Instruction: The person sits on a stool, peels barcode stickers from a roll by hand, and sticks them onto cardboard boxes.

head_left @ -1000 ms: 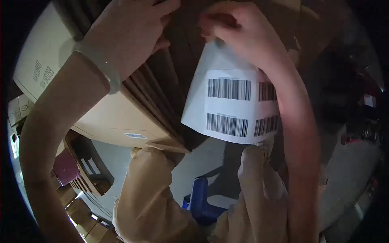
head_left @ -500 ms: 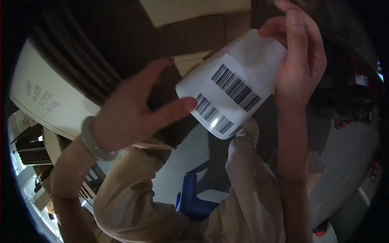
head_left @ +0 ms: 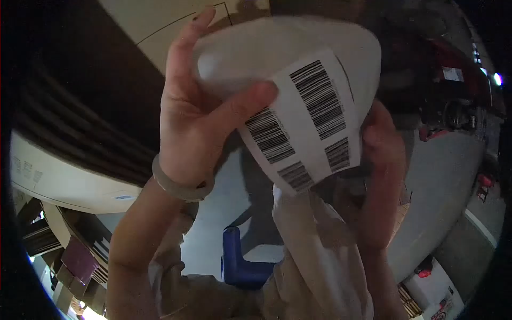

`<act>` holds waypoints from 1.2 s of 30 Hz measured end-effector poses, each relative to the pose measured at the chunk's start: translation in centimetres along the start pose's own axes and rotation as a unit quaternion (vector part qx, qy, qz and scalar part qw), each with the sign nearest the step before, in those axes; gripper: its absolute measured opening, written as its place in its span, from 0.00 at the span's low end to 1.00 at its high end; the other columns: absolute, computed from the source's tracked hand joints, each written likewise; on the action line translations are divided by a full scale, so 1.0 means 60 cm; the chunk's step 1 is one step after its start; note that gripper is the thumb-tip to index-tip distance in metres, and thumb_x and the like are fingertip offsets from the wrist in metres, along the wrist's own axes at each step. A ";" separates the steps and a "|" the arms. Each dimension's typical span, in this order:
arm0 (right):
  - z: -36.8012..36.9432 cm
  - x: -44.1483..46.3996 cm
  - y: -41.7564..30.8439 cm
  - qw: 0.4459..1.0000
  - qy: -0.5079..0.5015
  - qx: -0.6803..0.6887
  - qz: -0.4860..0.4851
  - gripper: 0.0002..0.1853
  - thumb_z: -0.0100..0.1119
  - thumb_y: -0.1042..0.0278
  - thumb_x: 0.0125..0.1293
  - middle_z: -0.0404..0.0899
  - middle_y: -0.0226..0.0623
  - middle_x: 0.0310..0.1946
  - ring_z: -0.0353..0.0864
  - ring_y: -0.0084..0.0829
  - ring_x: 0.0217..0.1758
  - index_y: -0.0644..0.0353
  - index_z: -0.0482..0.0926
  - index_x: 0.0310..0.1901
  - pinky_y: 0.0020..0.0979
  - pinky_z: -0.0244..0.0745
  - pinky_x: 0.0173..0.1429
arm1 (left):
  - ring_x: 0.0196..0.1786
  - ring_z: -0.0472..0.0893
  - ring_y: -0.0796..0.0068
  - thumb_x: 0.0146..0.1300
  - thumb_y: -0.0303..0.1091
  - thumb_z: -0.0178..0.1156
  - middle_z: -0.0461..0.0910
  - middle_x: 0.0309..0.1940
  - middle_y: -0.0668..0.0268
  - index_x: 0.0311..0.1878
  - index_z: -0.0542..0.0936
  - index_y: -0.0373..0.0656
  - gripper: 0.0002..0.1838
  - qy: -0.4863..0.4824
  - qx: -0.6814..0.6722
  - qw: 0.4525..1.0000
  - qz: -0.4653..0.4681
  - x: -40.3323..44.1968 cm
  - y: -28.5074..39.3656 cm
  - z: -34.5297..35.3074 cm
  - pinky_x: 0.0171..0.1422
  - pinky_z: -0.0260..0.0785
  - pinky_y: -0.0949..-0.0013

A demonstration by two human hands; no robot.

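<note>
A curved, looped strip of white barcode labels (head_left: 312,114) is held up in front of me, with black barcodes facing me. My left hand (head_left: 192,117) grips its left side, the thumb pressed on the front by a barcode and the other fingers up along the back edge. At the right edge, my right hand (head_left: 385,138) has its fingers curled against the labels, partly hidden behind them. A pale band (head_left: 184,181) circles my left wrist.
Large cardboard sheets or boxes (head_left: 69,176) stand at the left, printed on one face. Brown cardboard (head_left: 160,24) lies at the top. Between my legs, a blue angular object (head_left: 242,264) rests on the grey floor. Dark and red equipment (head_left: 461,101) is at the right.
My left hand has moved up and right from beside the labels to grip them. The labels have turned and come closer. My right hand has moved down along their right edge.
</note>
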State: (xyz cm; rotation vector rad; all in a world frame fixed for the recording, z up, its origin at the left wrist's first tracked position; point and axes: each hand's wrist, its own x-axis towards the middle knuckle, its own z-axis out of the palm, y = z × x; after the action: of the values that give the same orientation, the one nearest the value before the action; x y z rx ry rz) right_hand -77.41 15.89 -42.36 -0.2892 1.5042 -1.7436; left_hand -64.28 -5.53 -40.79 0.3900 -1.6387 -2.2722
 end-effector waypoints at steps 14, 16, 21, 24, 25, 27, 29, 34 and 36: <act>0.017 -0.042 -0.032 0.976 0.087 -0.199 0.016 0.10 0.68 0.71 0.48 0.81 0.33 0.24 0.79 0.20 0.28 0.64 0.81 0.33 0.23 0.73 0.33 | 0.53 0.75 0.64 0.53 0.24 0.61 0.68 0.55 0.58 0.61 0.62 0.45 0.31 0.048 0.280 0.959 0.014 0.010 -0.011 -0.036 0.52 0.74 0.67; 0.021 -0.039 -0.033 0.978 0.084 -0.191 0.018 0.10 0.68 0.70 0.48 0.81 0.33 0.24 0.79 0.21 0.28 0.64 0.81 0.32 0.23 0.73 0.32 | 0.47 0.78 0.64 0.52 0.28 0.64 0.70 0.53 0.57 0.55 0.70 0.42 0.25 0.027 0.646 0.731 0.217 0.006 0.004 -0.029 0.46 0.76 0.68; 0.054 -0.033 -0.037 0.975 0.081 -0.174 0.116 0.13 0.69 0.68 0.47 0.81 0.35 0.27 0.80 0.23 0.30 0.64 0.81 0.35 0.24 0.73 0.34 | 0.41 0.80 0.65 0.51 0.29 0.64 0.74 0.48 0.57 0.48 0.76 0.40 0.19 -0.138 0.426 0.871 0.202 -0.014 -0.012 0.035 0.40 0.77 0.69; 0.065 -0.034 -0.010 0.998 0.029 -0.001 0.058 0.18 0.71 0.68 0.45 0.82 0.36 0.32 0.80 0.24 0.32 0.64 0.80 0.39 0.24 0.74 0.37 | 0.39 0.81 0.67 0.51 0.28 0.63 0.78 0.41 0.59 0.46 0.77 0.40 0.17 -0.122 0.397 0.892 0.180 -0.022 -0.023 0.036 0.37 0.76 0.69; 0.060 -0.030 -0.004 0.999 -0.014 0.000 0.052 0.20 0.72 0.68 0.43 0.81 0.37 0.34 0.80 0.25 0.33 0.63 0.79 0.40 0.25 0.75 0.38 | 0.37 0.81 0.68 0.52 0.27 0.63 0.80 0.36 0.59 0.45 0.78 0.39 0.15 -0.107 0.398 0.894 0.178 -0.024 -0.025 0.035 0.36 0.76 0.69; 0.060 -0.028 0.003 0.997 -0.055 0.005 0.049 0.21 0.72 0.68 0.42 0.81 0.38 0.36 0.81 0.26 0.34 0.63 0.79 0.41 0.26 0.75 0.39 | 0.35 0.82 0.69 0.54 0.27 0.62 0.80 0.33 0.60 0.44 0.79 0.39 0.13 -0.105 0.395 0.898 0.161 -0.024 -0.027 0.030 0.36 0.76 0.71; 0.066 -0.025 0.012 0.997 -0.036 -0.069 0.030 0.19 0.71 0.70 0.43 0.81 0.37 0.34 0.81 0.26 0.34 0.62 0.79 0.39 0.27 0.76 0.39 | 0.34 0.82 0.70 0.55 0.28 0.61 0.80 0.30 0.60 0.43 0.79 0.38 0.11 -0.102 0.394 0.902 0.142 -0.022 -0.030 0.024 0.35 0.75 0.72; 0.071 -0.017 0.022 0.991 0.044 -0.088 0.090 0.14 0.67 0.71 0.47 0.82 0.37 0.32 0.81 0.26 0.33 0.62 0.79 0.38 0.28 0.76 0.38 | 0.29 0.79 0.77 0.60 0.31 0.57 0.80 0.27 0.62 0.39 0.80 0.36 0.09 -0.125 0.177 0.973 -0.081 -0.019 -0.046 0.005 0.31 0.71 0.74; 0.064 -0.015 0.026 0.990 0.046 -0.105 0.088 0.13 0.66 0.72 0.48 0.82 0.36 0.31 0.81 0.26 0.33 0.62 0.79 0.37 0.28 0.76 0.37 | 0.29 0.78 0.80 0.60 0.33 0.57 0.80 0.27 0.63 0.39 0.79 0.36 0.10 -0.138 0.155 0.974 -0.091 -0.014 -0.054 -0.003 0.32 0.71 0.75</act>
State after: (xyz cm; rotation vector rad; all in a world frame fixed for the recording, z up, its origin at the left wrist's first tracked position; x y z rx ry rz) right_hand -73.73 13.77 -42.46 -0.1798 1.7301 -1.4798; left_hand -63.74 -4.40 -43.92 0.3169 -2.1949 -2.2820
